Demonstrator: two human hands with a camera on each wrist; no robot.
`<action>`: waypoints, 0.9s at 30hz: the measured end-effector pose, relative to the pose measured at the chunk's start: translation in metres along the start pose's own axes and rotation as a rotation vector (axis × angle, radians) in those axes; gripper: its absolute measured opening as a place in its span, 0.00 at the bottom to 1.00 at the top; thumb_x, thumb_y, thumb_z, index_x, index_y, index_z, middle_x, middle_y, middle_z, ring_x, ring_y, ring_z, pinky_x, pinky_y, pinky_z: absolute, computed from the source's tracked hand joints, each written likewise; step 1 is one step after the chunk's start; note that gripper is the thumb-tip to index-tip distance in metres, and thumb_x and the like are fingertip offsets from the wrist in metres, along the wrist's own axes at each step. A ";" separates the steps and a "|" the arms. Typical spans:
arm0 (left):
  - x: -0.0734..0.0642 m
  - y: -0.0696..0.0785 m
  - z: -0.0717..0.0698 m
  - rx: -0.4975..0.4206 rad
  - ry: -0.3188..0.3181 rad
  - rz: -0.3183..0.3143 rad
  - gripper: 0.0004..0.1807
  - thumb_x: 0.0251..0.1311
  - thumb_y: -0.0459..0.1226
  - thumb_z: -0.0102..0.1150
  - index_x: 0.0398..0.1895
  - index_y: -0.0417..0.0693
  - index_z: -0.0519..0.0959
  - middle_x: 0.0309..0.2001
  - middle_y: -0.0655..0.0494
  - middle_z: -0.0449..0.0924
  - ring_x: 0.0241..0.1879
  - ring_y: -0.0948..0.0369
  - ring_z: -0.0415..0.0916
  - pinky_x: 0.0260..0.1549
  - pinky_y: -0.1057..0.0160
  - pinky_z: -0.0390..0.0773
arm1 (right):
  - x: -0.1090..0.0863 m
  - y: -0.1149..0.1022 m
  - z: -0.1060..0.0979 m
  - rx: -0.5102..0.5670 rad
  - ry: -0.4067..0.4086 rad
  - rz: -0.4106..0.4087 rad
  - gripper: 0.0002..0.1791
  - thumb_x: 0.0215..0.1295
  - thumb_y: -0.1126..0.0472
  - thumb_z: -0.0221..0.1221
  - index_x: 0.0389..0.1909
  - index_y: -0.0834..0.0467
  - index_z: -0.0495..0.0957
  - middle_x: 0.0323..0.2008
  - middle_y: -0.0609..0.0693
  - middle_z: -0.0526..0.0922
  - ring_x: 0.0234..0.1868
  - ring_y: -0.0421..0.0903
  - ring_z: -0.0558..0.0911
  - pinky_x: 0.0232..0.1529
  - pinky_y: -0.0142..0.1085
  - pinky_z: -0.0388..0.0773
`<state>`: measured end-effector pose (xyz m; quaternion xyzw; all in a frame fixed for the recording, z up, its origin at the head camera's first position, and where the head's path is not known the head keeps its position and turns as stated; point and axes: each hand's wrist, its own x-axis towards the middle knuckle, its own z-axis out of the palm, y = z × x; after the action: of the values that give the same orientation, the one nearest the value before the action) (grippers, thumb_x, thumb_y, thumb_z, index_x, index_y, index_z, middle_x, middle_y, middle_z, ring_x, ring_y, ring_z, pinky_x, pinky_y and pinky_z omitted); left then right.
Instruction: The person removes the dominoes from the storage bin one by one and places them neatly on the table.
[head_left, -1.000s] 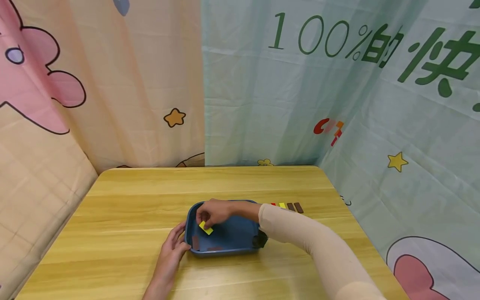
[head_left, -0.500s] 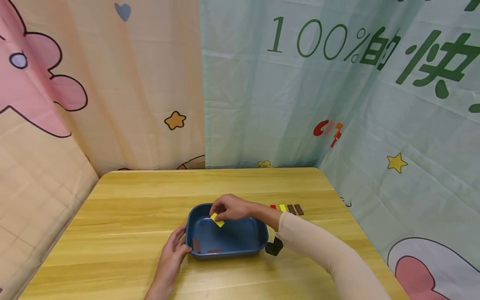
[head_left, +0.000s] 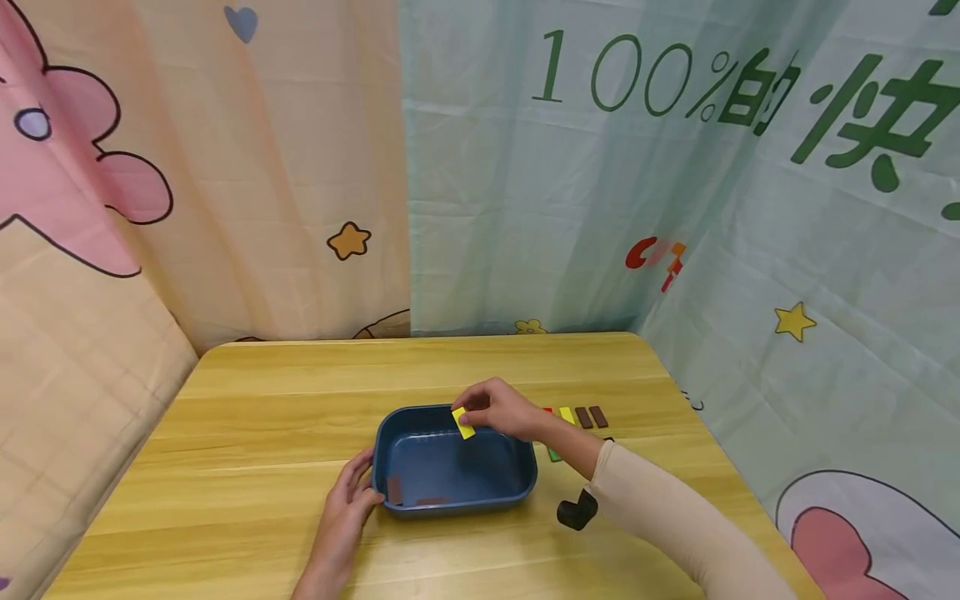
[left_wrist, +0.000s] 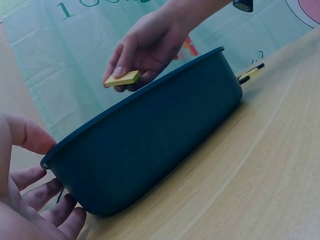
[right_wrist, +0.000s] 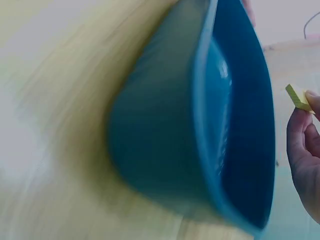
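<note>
My left hand (head_left: 341, 508) holds the near left corner of a dark blue plastic tub (head_left: 456, 507), its thumb at the rim and its fingers against the outer wall. Between thumb and fingers my right hand (head_left: 498, 408) pinches a flat yellow rectangular block (head_left: 463, 423). In the head view the block overlaps the tub's far rim; the left wrist view shows the block (left_wrist: 122, 79) raised above the rim. Inside the tub, two brown patches, block-like in shape, show by the left end (head_left: 395, 490) and along the near side (head_left: 432, 502).
To the tub's right lie more flat blocks: a yellow block (head_left: 567, 415), brown blocks (head_left: 583, 417) and, partly hidden by the right arm, red and green ones. The wooden table (head_left: 262, 433) ends at patterned curtains (head_left: 480, 208). A black device (head_left: 577, 510) hangs at the right wrist.
My right hand has moved right and away from me with the yellow block, from over the tub's left part to its far rim. The left hand stays at the corner.
</note>
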<state>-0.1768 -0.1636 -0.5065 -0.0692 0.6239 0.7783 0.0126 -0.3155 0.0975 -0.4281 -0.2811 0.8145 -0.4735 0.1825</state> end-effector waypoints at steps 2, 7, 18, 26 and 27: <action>0.000 0.000 -0.001 -0.002 0.005 0.001 0.39 0.61 0.21 0.48 0.79 0.40 0.58 0.77 0.44 0.59 0.65 0.50 0.65 0.52 0.70 0.72 | -0.005 0.004 -0.004 0.024 0.020 0.009 0.14 0.70 0.69 0.63 0.54 0.70 0.82 0.41 0.51 0.86 0.39 0.46 0.81 0.47 0.40 0.82; -0.001 0.001 -0.002 -0.004 -0.001 -0.008 0.39 0.62 0.22 0.48 0.79 0.41 0.58 0.77 0.45 0.58 0.65 0.51 0.64 0.52 0.70 0.72 | -0.019 0.014 -0.014 0.038 0.063 0.014 0.15 0.71 0.68 0.62 0.55 0.70 0.82 0.41 0.51 0.85 0.39 0.46 0.82 0.49 0.48 0.83; 0.001 0.000 -0.002 -0.018 -0.002 -0.012 0.38 0.63 0.22 0.47 0.79 0.40 0.57 0.77 0.45 0.58 0.63 0.53 0.67 0.52 0.70 0.72 | -0.055 0.023 -0.037 0.130 0.165 0.063 0.17 0.73 0.66 0.61 0.58 0.71 0.80 0.43 0.55 0.84 0.41 0.49 0.83 0.50 0.52 0.81; 0.001 0.001 0.000 -0.017 -0.005 -0.011 0.38 0.63 0.22 0.47 0.79 0.40 0.58 0.77 0.45 0.58 0.64 0.51 0.66 0.52 0.70 0.73 | -0.080 0.043 -0.047 0.201 0.253 0.080 0.16 0.72 0.66 0.62 0.55 0.72 0.79 0.43 0.57 0.84 0.43 0.50 0.84 0.51 0.54 0.81; 0.002 0.001 0.000 -0.020 -0.006 -0.010 0.38 0.63 0.22 0.47 0.79 0.40 0.58 0.77 0.45 0.59 0.64 0.52 0.66 0.53 0.69 0.73 | -0.084 0.045 -0.047 0.203 0.260 0.081 0.16 0.72 0.67 0.62 0.55 0.72 0.79 0.43 0.57 0.84 0.43 0.50 0.84 0.50 0.53 0.81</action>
<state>-0.1785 -0.1638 -0.5059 -0.0699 0.6155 0.7848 0.0175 -0.2902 0.1999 -0.4420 -0.1645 0.7898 -0.5781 0.1222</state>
